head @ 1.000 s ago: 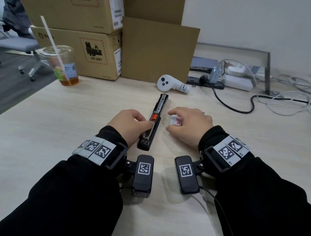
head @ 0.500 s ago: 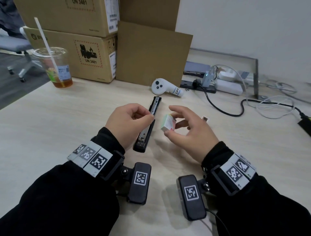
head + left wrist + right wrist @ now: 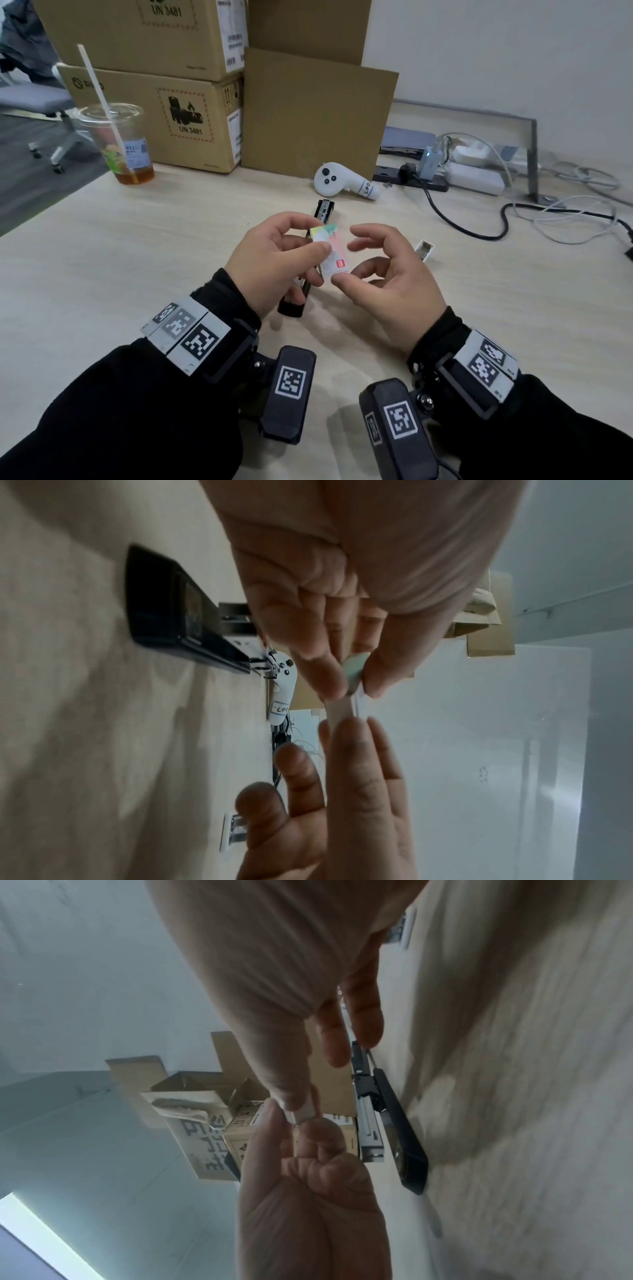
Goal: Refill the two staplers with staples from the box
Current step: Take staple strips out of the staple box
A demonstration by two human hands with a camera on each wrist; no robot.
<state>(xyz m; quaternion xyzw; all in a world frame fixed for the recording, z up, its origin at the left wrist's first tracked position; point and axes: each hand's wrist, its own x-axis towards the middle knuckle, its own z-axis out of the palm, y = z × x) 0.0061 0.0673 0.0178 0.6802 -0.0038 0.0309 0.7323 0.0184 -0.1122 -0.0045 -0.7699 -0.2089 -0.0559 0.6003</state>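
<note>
Both hands hold the small staple box (image 3: 333, 251) above the opened black stapler (image 3: 322, 212): left hand (image 3: 274, 260) pinches its top, right hand (image 3: 387, 274) its red-logo end. Behind, a carton (image 3: 154, 120) reads "UN 3481".

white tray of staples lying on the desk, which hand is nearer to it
Right. The right hand hovers just beside the white tray of staples, which lies past its fingers. The left hand sits farther off, across the staple box.
</note>
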